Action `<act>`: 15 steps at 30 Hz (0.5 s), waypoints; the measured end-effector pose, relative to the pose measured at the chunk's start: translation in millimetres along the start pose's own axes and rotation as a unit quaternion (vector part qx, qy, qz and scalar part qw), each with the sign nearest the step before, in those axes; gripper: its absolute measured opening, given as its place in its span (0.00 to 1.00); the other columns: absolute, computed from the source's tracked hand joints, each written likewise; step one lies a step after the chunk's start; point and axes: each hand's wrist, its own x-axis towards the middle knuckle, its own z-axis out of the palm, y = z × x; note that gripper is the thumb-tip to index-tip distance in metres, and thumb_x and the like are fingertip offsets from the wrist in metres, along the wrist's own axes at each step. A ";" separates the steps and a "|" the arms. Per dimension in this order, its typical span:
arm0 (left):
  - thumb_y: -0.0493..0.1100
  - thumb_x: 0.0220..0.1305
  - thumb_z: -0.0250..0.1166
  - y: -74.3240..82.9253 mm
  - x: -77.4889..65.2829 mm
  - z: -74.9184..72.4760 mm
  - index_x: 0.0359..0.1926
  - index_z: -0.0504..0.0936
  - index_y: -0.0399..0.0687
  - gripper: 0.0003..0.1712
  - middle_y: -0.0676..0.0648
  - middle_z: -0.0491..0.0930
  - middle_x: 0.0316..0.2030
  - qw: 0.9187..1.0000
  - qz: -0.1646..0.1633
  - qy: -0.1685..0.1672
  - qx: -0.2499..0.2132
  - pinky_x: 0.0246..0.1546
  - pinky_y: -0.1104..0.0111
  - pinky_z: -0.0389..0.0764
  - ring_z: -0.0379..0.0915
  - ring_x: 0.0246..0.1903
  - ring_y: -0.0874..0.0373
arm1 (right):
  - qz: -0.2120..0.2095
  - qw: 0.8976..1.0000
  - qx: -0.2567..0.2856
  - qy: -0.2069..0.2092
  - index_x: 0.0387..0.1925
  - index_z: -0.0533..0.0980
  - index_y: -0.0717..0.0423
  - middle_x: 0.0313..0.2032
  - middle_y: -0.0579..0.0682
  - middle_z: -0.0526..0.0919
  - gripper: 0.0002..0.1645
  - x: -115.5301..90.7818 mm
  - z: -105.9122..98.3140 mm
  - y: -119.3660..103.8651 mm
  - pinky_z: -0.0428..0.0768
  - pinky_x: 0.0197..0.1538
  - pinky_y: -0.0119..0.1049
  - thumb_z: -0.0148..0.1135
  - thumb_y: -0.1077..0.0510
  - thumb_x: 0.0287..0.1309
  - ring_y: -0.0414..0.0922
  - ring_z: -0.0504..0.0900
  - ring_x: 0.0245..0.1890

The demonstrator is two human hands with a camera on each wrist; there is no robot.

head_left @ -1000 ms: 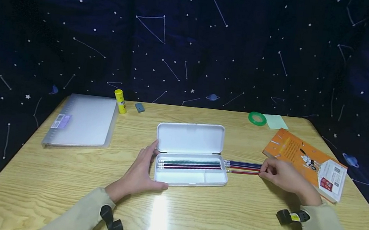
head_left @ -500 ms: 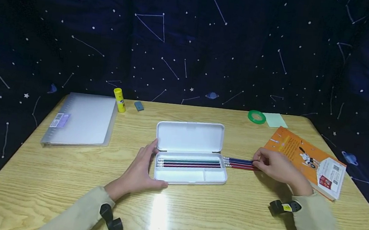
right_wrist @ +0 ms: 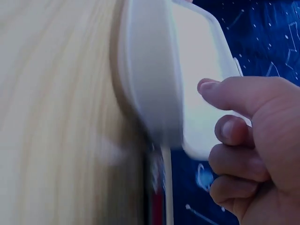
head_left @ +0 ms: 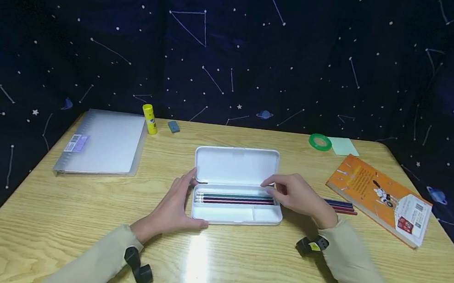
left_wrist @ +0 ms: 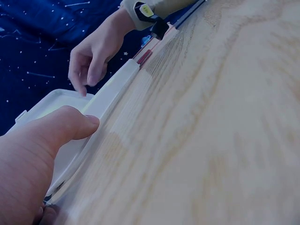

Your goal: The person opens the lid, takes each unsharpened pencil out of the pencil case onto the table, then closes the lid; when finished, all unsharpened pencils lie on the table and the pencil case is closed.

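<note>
A white pencil case (head_left: 221,213) lies with its lid (head_left: 236,166) raised at the back. In its rear compartment rest several pencils (head_left: 233,201), teal, dark and red. My left hand (head_left: 170,213) holds the case's left end, thumb (left_wrist: 77,123) on the front wall and fingers at the back. Over the right end of the case hovers my right hand (head_left: 299,195), its thumb and forefinger apart and the other fingers curled loosely, nothing between them. More pencils (head_left: 339,207), blue and red, lie on the table beyond the case's right end, partly hidden beneath that hand.
An orange book (head_left: 375,194) lies at the right. Behind it are green tape (head_left: 320,142) and pale green paper (head_left: 344,147). At the back left are a clear binder (head_left: 106,142), a yellow glue stick (head_left: 150,119) and a blue eraser (head_left: 173,127).
The right hand has let go of the loose pencils after pushing them left beside the case, and has moved left over the case's right end. The left hand stays put.
</note>
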 end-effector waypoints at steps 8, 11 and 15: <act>0.57 0.28 0.82 0.9 -1.7 -1.4 0.76 0.43 0.48 0.78 0.50 0.68 0.55 1.000 0.003 0.003 0.003 0.54 0.60 0.74 0.62 0.51 0.57 | -0.029 0.998 -0.024 -0.048 0.37 0.84 0.50 0.16 0.36 0.72 0.06 21.6 18.4 -15.3 0.66 0.23 0.27 0.65 0.55 0.59 0.32 0.65 0.17; 0.57 0.28 0.82 1.5 -1.5 -1.2 0.76 0.43 0.49 0.78 0.50 0.68 0.55 1.000 -0.003 0.000 0.000 0.54 0.60 0.73 0.62 0.52 0.57 | -0.039 0.997 -0.047 -0.048 0.36 0.85 0.50 0.18 0.36 0.76 0.06 26.1 22.3 -18.6 0.66 0.23 0.26 0.66 0.54 0.58 0.31 0.66 0.17; 0.58 0.28 0.82 1.9 -1.0 -1.2 0.76 0.42 0.50 0.78 0.50 0.68 0.56 1.000 -0.008 -0.004 -0.004 0.56 0.59 0.73 0.62 0.53 0.57 | -0.041 0.995 -0.063 -0.062 0.38 0.85 0.52 0.16 0.37 0.75 0.09 29.2 25.5 -27.2 0.65 0.22 0.25 0.67 0.55 0.57 0.30 0.64 0.16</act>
